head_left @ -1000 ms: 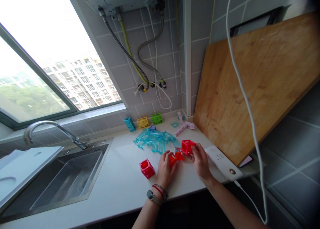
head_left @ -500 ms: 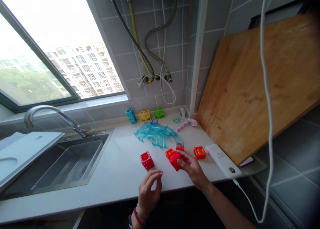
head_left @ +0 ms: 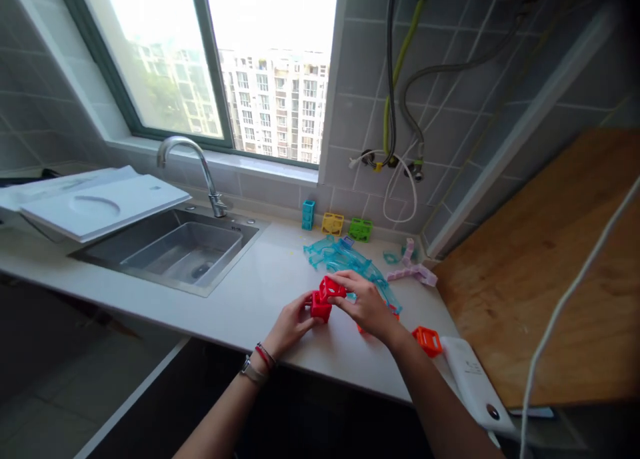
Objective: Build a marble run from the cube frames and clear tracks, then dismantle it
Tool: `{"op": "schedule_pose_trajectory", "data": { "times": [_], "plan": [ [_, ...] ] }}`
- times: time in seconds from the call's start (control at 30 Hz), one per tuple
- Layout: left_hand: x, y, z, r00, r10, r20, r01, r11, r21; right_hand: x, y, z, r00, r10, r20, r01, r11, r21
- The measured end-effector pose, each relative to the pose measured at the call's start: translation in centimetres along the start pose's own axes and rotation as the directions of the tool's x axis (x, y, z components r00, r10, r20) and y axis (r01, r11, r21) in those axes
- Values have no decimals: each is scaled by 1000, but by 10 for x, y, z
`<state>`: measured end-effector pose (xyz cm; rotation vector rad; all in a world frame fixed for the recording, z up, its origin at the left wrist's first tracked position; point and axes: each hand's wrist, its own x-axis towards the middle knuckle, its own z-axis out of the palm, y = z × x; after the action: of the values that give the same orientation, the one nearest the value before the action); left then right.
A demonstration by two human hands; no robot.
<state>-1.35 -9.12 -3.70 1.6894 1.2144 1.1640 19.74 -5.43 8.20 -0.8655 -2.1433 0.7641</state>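
On the white counter (head_left: 260, 292) my left hand (head_left: 290, 325) grips a red plastic cube (head_left: 320, 308) from the left. My right hand (head_left: 367, 302) is closed on a second red cube (head_left: 331, 287) that sits on top of the first one, slightly to its right. Right behind the hands lies a pile of clear teal curved track pieces (head_left: 340, 259). An orange cube (head_left: 428, 339) rests to the right of my right wrist. Another orange piece is mostly hidden under my right hand.
A steel sink (head_left: 175, 249) with a tap (head_left: 200, 169) is to the left, a white board (head_left: 95, 202) beside it. Teal (head_left: 308, 214), yellow (head_left: 333, 223) and green (head_left: 360, 229) cubes line the wall. Pink pieces (head_left: 415, 269), a wooden board (head_left: 545, 272), a white power bank (head_left: 475, 385) and its cable are on the right.
The camera swung left and lower. My left hand took hold of the red cube on the counter, and my right hand brought its red cube over and set it on top.
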Motion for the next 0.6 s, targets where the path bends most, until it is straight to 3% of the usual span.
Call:
{"op": "schedule_pose_trajectory", "data": {
  "times": [0.6],
  "plan": [
    [-3, 8, 0, 998, 55, -14, -55, 998, -25, 10, 15, 21, 993, -12, 118, 23, 995, -98]
  ]
}}
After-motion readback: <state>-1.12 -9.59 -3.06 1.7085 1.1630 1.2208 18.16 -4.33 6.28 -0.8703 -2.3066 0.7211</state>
